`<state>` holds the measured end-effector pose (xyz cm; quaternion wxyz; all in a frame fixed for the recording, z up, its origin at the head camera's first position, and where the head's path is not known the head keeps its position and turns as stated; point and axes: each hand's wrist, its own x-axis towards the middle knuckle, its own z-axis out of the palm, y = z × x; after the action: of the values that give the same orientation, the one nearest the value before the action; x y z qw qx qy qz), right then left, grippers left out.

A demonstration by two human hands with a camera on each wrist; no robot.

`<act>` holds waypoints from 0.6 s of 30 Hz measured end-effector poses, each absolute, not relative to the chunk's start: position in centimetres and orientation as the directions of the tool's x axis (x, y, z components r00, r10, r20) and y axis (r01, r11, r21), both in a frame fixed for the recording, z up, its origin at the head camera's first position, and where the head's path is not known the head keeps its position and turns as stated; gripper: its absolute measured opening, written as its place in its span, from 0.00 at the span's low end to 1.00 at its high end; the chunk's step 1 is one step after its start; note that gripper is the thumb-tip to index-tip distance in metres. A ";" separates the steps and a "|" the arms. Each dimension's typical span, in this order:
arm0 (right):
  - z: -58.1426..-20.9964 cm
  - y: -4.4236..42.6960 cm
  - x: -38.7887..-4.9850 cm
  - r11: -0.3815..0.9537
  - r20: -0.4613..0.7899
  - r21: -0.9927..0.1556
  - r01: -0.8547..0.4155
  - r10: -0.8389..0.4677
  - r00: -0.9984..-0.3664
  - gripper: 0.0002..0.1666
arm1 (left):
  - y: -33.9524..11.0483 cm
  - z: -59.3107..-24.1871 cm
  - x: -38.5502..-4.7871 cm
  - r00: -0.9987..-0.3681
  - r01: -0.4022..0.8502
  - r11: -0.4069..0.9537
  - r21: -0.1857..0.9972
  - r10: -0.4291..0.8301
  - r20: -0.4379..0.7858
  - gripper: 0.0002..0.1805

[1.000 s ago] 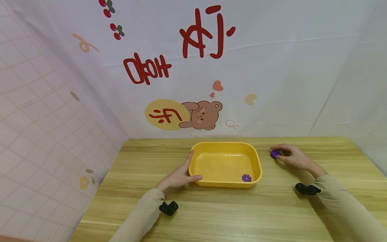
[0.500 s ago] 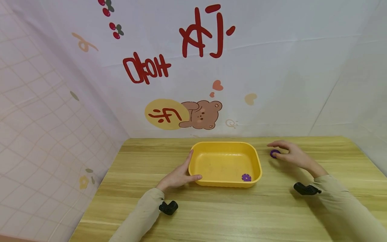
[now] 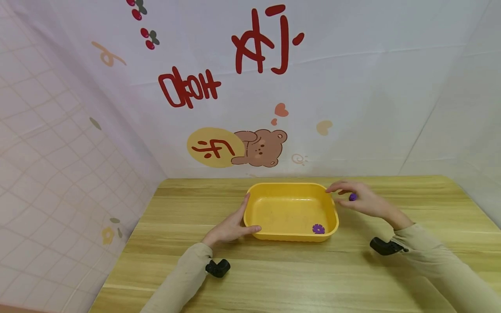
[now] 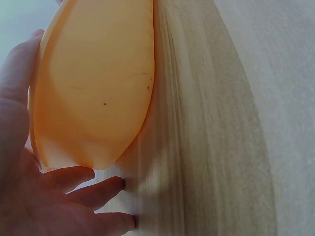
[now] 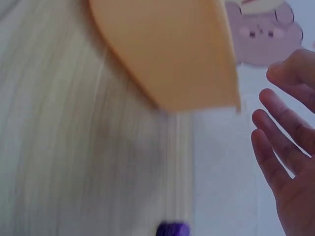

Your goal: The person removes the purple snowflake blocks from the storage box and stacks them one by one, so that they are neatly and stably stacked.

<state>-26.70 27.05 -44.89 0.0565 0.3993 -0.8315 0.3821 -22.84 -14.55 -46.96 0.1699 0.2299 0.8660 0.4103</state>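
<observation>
A yellow plastic basin (image 3: 291, 237) stands on the wooden table. My left hand (image 3: 232, 224) holds its left end, thumb over the front corner of the rim, fingers spread along the outside; the left wrist view shows the fingertips near the tabletop. In the basin's front right corner lies a purple notched disc (image 3: 318, 229), like a snowflake building piece. My right hand (image 3: 362, 199) has its fingertips at the basin's right rim, fingers apart and holding nothing. Partly hidden behind it is a purple piece (image 3: 353, 197), which also shows in the right wrist view, apart from the fingers.
Behind the table (image 3: 188, 261) hangs a white cloth with red writing and a printed bear (image 3: 263, 148). A grid-patterned cloth (image 3: 58, 174) hangs at the left. Black wrist mounts (image 3: 218, 268) sit on both sleeves.
My right hand, earlier around the purple piece right of the basin, has loosened from it and moved left to the basin's right rim. My left hand and the basin stay put.
</observation>
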 end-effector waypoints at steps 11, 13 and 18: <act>-43.3 23.5 -26.1 0.349 0.292 -0.655 -0.670 -0.701 -0.651 0.18 | -14.5 -46.3 -22.5 -0.836 0.263 0.529 0.807 0.542 -0.083 0.57; -43.2 22.9 -26.2 0.317 0.294 -0.667 -0.674 -0.719 -0.629 0.19 | -14.6 -46.8 -22.7 -0.833 0.273 0.532 0.801 0.547 -0.080 0.57; -43.5 21.9 -26.2 0.281 0.241 -0.711 -0.645 -0.764 -0.599 0.18 | -14.7 -46.9 -22.8 -0.831 0.275 0.542 0.794 0.550 -0.087 0.58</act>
<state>-26.25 21.85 -43.45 -0.0735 0.4418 -0.7970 0.4051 -22.81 -14.69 -46.94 0.1655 0.2391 0.8622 0.4148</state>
